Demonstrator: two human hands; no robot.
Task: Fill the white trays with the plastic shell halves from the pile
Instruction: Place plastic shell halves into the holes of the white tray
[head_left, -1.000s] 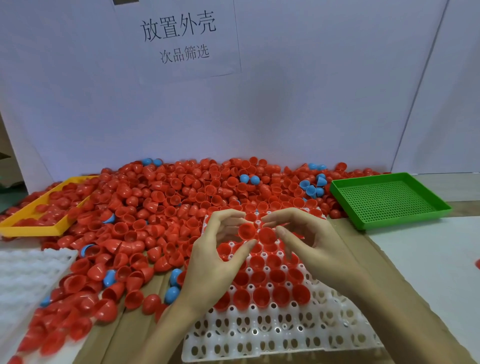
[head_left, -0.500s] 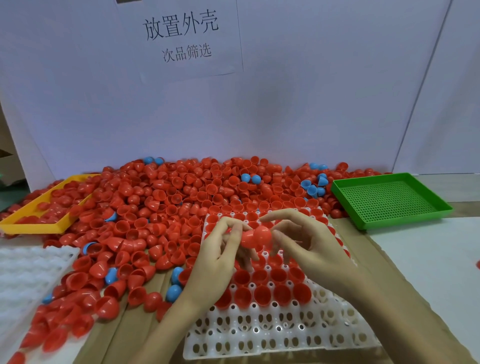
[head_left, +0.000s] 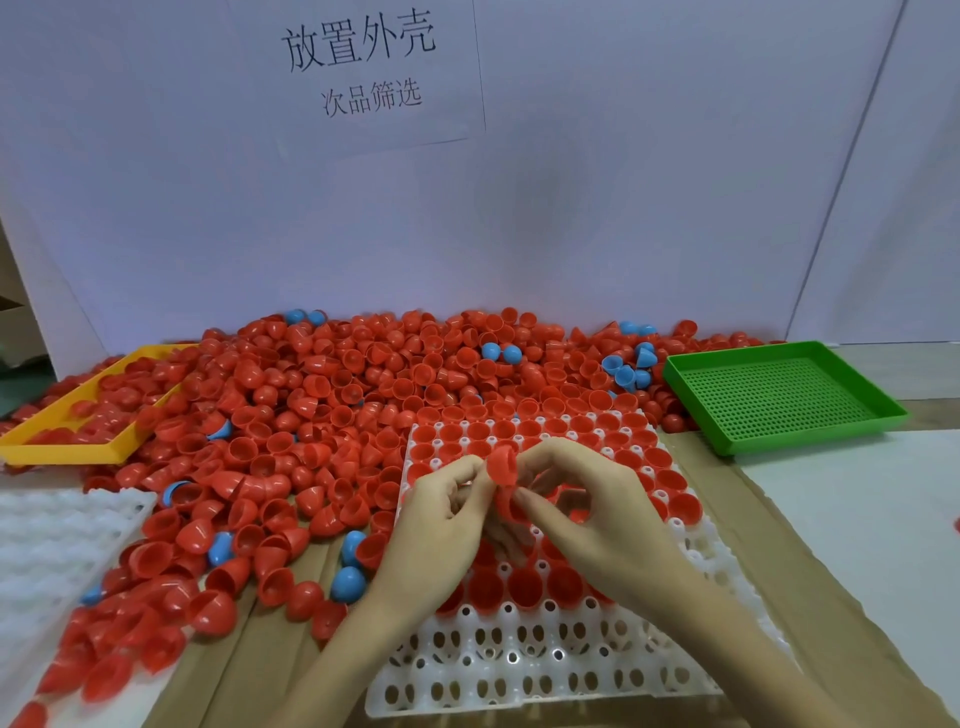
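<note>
A big pile of red shell halves (head_left: 332, 415), with a few blue ones, covers the table's back and left. In front of me lies a white tray (head_left: 519, 670) whose far rows hold red shells; its near rows are bare. Above the tray's middle, my left hand (head_left: 441, 525) and my right hand (head_left: 587, 514) meet. My right hand pinches a red shell half (head_left: 503, 465). A second red shell (head_left: 506, 506) sits just below it between the fingers of both hands. My left fingers curl against the shells; which one they hold is unclear.
A second white tray (head_left: 47, 551) lies at the left edge. A yellow tray (head_left: 67, 441) half buried in shells sits at the back left, a green perforated tray (head_left: 779, 395) at the back right. A white board with a paper sign stands behind the pile.
Both hands have drawn nearer to me over the tray, and the red shells between them now stand one above the other, more on edge.
</note>
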